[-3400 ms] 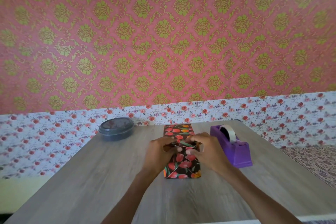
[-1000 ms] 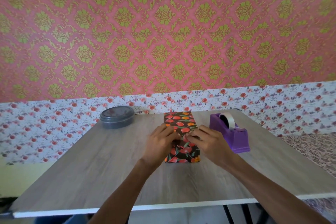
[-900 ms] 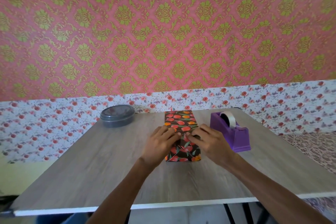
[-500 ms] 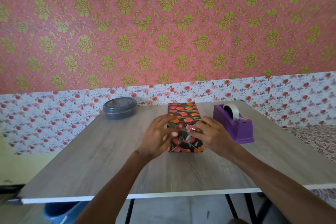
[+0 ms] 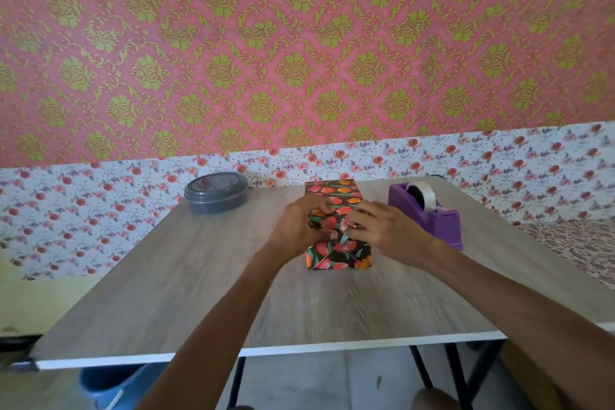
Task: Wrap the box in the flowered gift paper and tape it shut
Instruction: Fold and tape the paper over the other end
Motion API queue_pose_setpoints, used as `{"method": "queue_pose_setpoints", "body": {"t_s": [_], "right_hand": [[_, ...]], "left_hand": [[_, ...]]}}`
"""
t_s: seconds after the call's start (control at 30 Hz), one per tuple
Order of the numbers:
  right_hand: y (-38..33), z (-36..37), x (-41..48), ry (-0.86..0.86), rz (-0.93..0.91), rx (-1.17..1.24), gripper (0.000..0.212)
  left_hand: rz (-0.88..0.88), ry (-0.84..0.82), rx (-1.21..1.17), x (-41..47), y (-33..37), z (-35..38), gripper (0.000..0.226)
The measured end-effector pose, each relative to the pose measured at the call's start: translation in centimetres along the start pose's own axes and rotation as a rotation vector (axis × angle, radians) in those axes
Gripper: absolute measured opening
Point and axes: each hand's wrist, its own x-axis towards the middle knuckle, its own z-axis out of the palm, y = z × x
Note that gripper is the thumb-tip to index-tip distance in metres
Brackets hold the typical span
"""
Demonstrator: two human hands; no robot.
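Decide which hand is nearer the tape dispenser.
Right. The right hand pinches paper on the box, just left of the dispenser and apart from it. The left hand grips the box's left side, so the box lies between it and the dispenser.

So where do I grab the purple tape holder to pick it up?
Probably from above, with fingers and thumb on the two long sides of the tape holder, behind the front end where the tape comes off. The side in view looks flat and bare; the roll sticks up on top.
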Motion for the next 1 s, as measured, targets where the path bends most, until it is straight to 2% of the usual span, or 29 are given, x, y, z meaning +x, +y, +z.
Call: {"method": "queue_pose_setpoints", "body": {"t_s": [0.13,0.3,0.47,0.63,0.7,0.77,0.83,0.87,0.93,1.0], "right_hand": [[0.5,0.2,-0.6,-0.052,-0.069,-0.062,0.038],[0.6,0.6,-2.2,0.006,-0.139,-0.161,0.030],[-0.5,0.9,-3.6,0.023,-0.092,-0.189,0.030],[-0.3,0.2,-4.1,0.005,-0.025,-0.083,0.027],[-0.6,-0.1,-3.6,0.063,0.126,0.003,0.025],[-0.9,-0.3,-2.9,0.146,0.494,0.159,0.036],[-0.9,0.0,-2.5,0.064,0.880,0.421,0.074],[-0.9,0.2,-2.3,-0.004,1.006,0.600,0.092],[-0.8,0.6,-2.3,-0.077,1.082,0.794,0.107],[-0.9,0.7,-2.3,-0.086,1.083,0.751,0.097]], "left_hand": [[-0.006,0.010,0.034,-0.3,0.5,0.5,0.037],[0.009,0.017,0.076,-0.2,0.5,0.6,0.042],[0.026,0.033,0.153,-0.3,0.4,1.5,0.052],[0.026,0.059,0.213,-0.3,0.6,2.0,0.055],[0.028,0.054,0.240,-0.2,0.5,2.3,0.057],[0.024,0.035,0.261,0.2,0.5,2.4,0.059],[0.026,0.006,0.277,0.7,0.6,2.5,0.061],[0.030,-0.017,0.284,1.0,0.8,2.6,0.062],[0.049,-0.053,0.291,1.6,1.1,3.0,0.064],[0.067,-0.047,0.281,2.1,1.5,3.8,0.063]]}}
